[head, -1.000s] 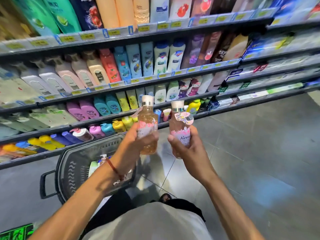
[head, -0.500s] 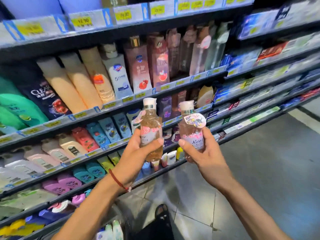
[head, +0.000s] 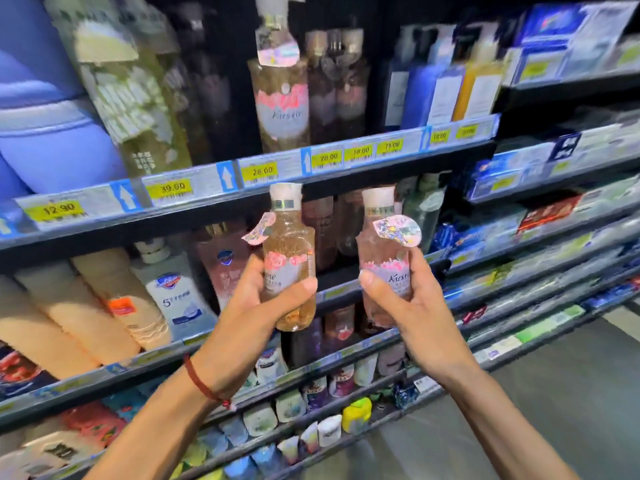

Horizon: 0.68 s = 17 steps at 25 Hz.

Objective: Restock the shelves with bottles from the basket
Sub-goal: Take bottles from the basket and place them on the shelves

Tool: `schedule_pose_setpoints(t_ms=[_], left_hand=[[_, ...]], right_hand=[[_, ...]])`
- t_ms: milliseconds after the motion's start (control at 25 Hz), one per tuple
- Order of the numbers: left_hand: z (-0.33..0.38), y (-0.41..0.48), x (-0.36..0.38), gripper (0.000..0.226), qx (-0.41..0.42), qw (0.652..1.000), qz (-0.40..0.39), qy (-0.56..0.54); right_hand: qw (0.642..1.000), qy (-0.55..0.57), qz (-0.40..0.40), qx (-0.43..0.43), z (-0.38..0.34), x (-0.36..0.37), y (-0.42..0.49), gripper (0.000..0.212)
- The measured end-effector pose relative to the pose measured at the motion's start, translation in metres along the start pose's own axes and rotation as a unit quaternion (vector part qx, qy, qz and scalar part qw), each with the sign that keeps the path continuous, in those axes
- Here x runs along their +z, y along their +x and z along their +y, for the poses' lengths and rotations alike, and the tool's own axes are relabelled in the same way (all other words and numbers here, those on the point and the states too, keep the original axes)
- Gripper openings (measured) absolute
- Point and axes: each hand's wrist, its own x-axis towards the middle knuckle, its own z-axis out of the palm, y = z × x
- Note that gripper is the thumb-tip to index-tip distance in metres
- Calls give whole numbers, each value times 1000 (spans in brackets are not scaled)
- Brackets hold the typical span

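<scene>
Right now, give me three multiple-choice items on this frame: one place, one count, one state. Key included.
1. Where is the shelf bottle that matches the held ones?
A. Just above the 28.00 tag
B. On the lowest shelf
C. On the floor

2. How many bottles are held?
A. One
B. Two
C. Three

3. The left hand is:
A. open and empty
B. flat on a shelf edge
C. gripping an upright amber bottle

Key:
1 A: a bottle with the same label stands over that tag.
2 B: the right hand holds a pink bottle, and the left holds the amber one.
3 C: the fingers curl round it, cap up.
</scene>
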Motion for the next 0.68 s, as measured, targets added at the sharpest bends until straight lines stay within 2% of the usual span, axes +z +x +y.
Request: schedule_pose_setpoints(t_ms=[120,280,480,680], left_hand=[[10,25,37,56,30,999,27,-1],[12,40,84,68,34,993,109,4],[19,48,136,67,38,984,171,5],[31,55,160,57,58,981,183,20]], right_hand=[[999,23,-28,-9,-7,-37,41,41],[996,44,-72,-4,-19,-86,79,33],[988,38,-149,-4,-40,-125,108,50],[984,58,-169,-25,-46,-137,124,48]])
